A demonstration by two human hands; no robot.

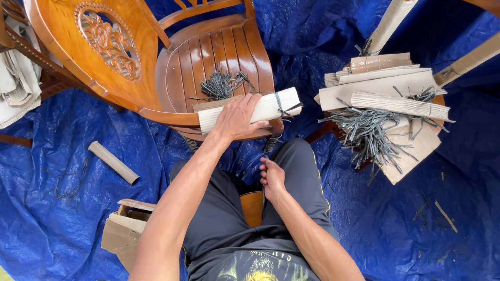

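informal home craft workspace, blue tarp (416, 229) on floor, carved wooden chair (172, 57), cardboard rolls (385, 88), grey ties (364, 132)

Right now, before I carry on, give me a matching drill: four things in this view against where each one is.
Things:
1. rolled cardboard bundle
2. loose cardboard tube
3. heap of grey ties
4. right hand

Places:
A. on the blue tarp, at the left
B. between the person's thighs
C. on the wooden chair seat, under the left hand
D. on the stack of cardboard sheets at the right

Pairs: 1-C, 2-A, 3-D, 4-B
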